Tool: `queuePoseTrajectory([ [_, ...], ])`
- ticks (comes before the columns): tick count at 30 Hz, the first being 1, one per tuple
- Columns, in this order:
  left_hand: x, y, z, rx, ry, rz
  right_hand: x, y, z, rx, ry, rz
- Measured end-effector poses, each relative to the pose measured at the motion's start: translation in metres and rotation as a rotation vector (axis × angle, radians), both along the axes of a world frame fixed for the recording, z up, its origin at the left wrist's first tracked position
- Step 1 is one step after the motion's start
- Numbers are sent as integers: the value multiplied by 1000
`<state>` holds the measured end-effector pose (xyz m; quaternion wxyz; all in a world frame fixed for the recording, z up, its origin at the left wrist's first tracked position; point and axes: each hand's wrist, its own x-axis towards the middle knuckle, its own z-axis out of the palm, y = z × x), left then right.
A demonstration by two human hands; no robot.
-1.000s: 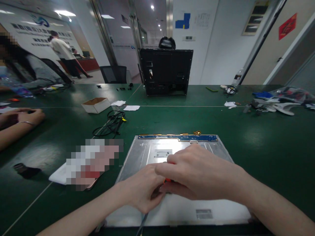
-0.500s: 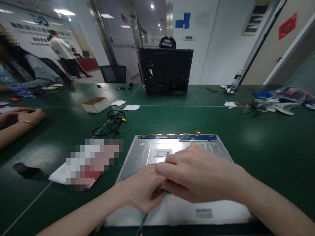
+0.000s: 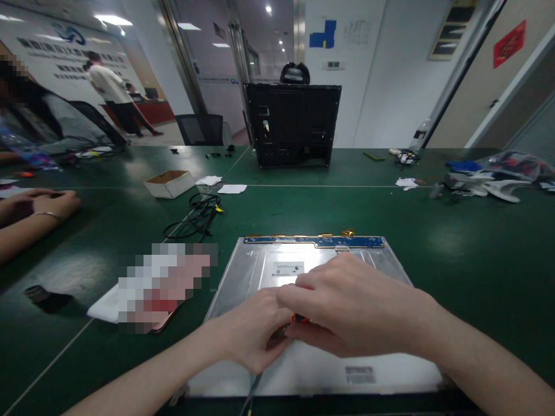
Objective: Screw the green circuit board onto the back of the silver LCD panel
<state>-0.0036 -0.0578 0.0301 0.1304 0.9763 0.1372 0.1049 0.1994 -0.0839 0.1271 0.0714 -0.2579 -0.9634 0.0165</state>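
Note:
An LCD panel (image 3: pixel 238 289) lies with its metal back up on the table in front of me, a blue circuit strip (image 3: pixel 281 242) along its far edge. My left hand (image 3: pixel 254 329) is closed low over the panel's middle. A dark cable (image 3: pixel 250 393) comes out beneath that hand and runs toward me. Against it, my right hand (image 3: pixel 342 306) is closed with its fingertips pinched. A small red and black thing (image 3: pixel 299 318) peeks out between its fingers; most of it is covered, so its kind cannot be made out. Both sets of fingertips meet or nearly meet.
A black monitor casing (image 3: pixel 295 127) stands at the back of the green table. Left of the panel are a coiled black cable (image 3: pixel 195 216), an open box (image 3: pixel 170 185) and a blurred-out packet (image 3: pixel 102 306). Another person's hands (image 3: pixel 54 205) rest at far left. Plastic bags (image 3: pixel 515 167) lie far right.

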Motion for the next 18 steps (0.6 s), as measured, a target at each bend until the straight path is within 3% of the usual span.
queuePoseTrajectory([
  [18,-2,-1,-2,-80,-61,36,1,-2,5,-66,15,53],
])
